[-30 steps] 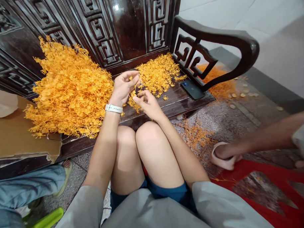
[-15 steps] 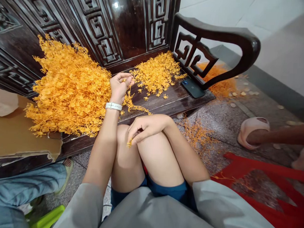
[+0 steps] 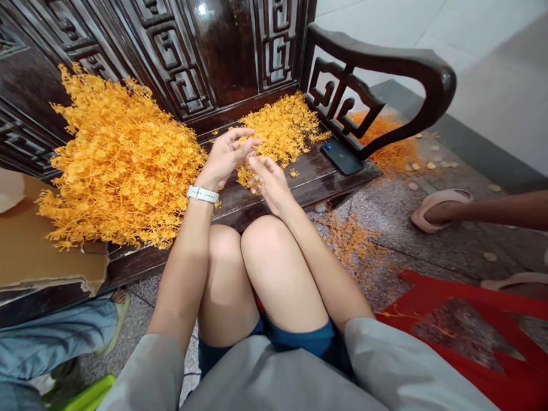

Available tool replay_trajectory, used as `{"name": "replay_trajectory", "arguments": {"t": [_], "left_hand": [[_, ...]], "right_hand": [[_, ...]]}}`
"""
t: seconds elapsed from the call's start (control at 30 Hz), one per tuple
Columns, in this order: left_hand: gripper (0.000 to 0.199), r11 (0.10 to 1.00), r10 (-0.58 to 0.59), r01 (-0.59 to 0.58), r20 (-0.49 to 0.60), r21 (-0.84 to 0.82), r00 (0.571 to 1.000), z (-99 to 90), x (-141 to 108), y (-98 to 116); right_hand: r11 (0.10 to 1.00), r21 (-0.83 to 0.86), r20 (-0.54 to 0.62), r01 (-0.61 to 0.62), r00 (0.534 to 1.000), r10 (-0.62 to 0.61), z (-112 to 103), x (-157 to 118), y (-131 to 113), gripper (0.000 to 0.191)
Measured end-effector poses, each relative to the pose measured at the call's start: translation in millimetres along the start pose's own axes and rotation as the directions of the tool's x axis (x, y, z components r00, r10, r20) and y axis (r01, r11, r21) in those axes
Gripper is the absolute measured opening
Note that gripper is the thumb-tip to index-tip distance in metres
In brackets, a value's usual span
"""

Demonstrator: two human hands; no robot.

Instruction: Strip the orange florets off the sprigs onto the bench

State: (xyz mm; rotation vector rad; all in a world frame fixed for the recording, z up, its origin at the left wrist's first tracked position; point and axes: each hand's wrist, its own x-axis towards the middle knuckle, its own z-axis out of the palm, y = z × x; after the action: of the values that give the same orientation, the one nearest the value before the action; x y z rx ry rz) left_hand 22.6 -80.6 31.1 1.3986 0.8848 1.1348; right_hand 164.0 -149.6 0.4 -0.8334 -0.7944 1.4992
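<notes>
My left hand (image 3: 228,156), with a pale watch (image 3: 203,194) at its wrist, is over the dark wooden bench (image 3: 238,198), thumb and fingertips drawn together. Whatever lies between them is too small to make out. Close below and right, my right hand (image 3: 270,180) has its thumb and forefinger pinched, nearly meeting the left fingertips. A tall heap of orange branching plastic pieces (image 3: 127,164) stands to the left of my left hand. Beyond my hands lies a smaller pile of loose orange pieces (image 3: 283,125). A few orange pieces are partly hidden under my hands.
A dark phone (image 3: 341,157) lies by the carved armrest (image 3: 382,50). Cardboard (image 3: 39,245) is at the left. Orange scraps (image 3: 353,241) and a red bag-like sheet (image 3: 520,370) are on the floor. Other people's feet show at left (image 3: 120,314) and right (image 3: 442,210).
My right hand has risen from over my knees to meet my left hand above the bench. My left hand has shifted slightly right. The person's foot at right has moved, and a second sandal shows more.
</notes>
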Motion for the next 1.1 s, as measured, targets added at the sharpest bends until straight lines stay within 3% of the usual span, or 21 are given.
{"name": "replay_trajectory", "arguments": {"t": [0.1,0.17,0.3,0.33,0.37,0.4,0.43,0.47,0.5,0.53,0.57,0.63,0.67,0.7,0.73,0.8,0.83,0.87,0.93,1.0,1.1], "left_hand": [[0.042,0.993,0.015,-0.030,0.133,0.110,0.991,3.8,-2,-1],[0.040,0.987,0.047,-0.066,0.133,0.143,0.990,4.9,-4,-1],[0.034,0.966,0.166,-0.154,-0.039,0.208,0.985,4.6,-2,2],[0.034,0.956,0.215,-0.182,-0.127,0.231,0.968,3.1,0,4],[0.034,0.945,0.266,-0.205,-0.231,0.254,0.936,0.6,3,5],[0.033,0.936,0.310,-0.221,-0.342,0.274,0.887,-2.7,6,7],[0.032,0.930,0.341,-0.227,-0.449,0.289,0.826,-6.6,8,10],[0.030,0.927,0.362,-0.231,-0.544,0.296,0.756,-10.6,9,13],[0.027,0.921,0.387,-0.250,-0.623,0.299,0.680,-14.0,9,17],[0.024,0.903,0.429,-0.297,-0.682,0.310,0.592,-16.3,9,22],[0.021,0.868,0.488,-0.364,-0.717,0.337,0.498,-17.2,8,26],[0.016,0.751,0.626,-0.500,-0.706,0.432,0.331,-14.7,8,31],[0.023,0.692,0.690,-0.538,-0.660,0.481,0.297,-11.9,9,31],[0.035,0.659,0.737,-0.543,-0.590,0.521,0.329,-9.1,11,28],[0.046,0.656,0.754,-0.518,-0.504,0.549,0.422,-6.9,13,23],[0.062,0.706,0.653,-0.396,-0.323,0.587,0.686,-6.1,18,7],[0.065,0.734,0.550,-0.314,-0.255,0.603,0.796,-7.7,20,-2],[0.067,0.751,0.442,-0.232,-0.209,0.618,0.872,-10.3,20,-10],[0.071,0.767,0.259,-0.102,-0.160,0.633,0.953,-15.8,16,-22],[0.072,0.787,0.108,-0.039,-0.074,0.616,0.991,-17.7,8,-23],[0.068,0.860,-0.053,-0.007,0.102,0.510,0.993,-10.1,-3,-12]], "right_hand": [[0.987,-0.087,0.024,0.132,0.991,-0.130,-2,4,5,0.053],[0.973,-0.124,0.056,0.195,0.980,-0.190,-5,6,7,0.057],[0.968,-0.087,0.220,0.236,0.952,-0.212,-5,-1,-2,0.058],[0.965,-0.085,0.347,0.246,0.916,-0.203,-3,-5,-6,0.058],[0.963,-0.105,0.528,0.248,0.835,-0.157,-1,-9,-10,0.057],[0.957,-0.145,0.715,0.250,0.695,-0.073,1,-13,-14,0.056],[0.945,-0.198,0.854,0.262,0.519,0.035,3,-17,-18,0.053],[0.927,-0.246,0.923,0.284,0.360,0.135,4,-19,-20,0.051],[0.911,-0.276,0.945,0.306,0.259,0.200,4,-21,-21,0.049],[0.901,-0.289,0.949,0.324,0.221,0.225,4,-21,-21,0.048],[0.896,-0.292,0.949,0.335,0.217,0.228,3,-20,-20,0.048],[0.892,-0.297,0.951,0.341,0.191,0.243,1,-16,-18,0.049],[0.892,-0.302,0.952,0.337,0.164,0.260,1,-13,-17,0.050],[0.892,-0.303,0.952,0.336,0.146,0.268,0,-12,-16,0.050],[0.893,-0.298,0.954,0.337,0.142,0.265,-1,-10,-16,0.051],[0.899,-0.278,0.958,0.339,0.166,0.234,-2,-9,-16,0.050],[0.904,-0.269,0.957,0.332,0.196,0.213,-3,-9,-17,0.049],[0.911,-0.262,0.953,0.318,0.233,0.193,-4,-9,-17,0.048],[0.927,-0.249,0.933,0.282,0.326,0.152,-7,-11,-16,0.045],[0.950,-0.204,0.888,0.235,0.452,0.079,-10,-12,-12,0.043],[0.992,0.001,0.629,0.128,0.771,-0.100,-12,-10,-4,0.041]]}}
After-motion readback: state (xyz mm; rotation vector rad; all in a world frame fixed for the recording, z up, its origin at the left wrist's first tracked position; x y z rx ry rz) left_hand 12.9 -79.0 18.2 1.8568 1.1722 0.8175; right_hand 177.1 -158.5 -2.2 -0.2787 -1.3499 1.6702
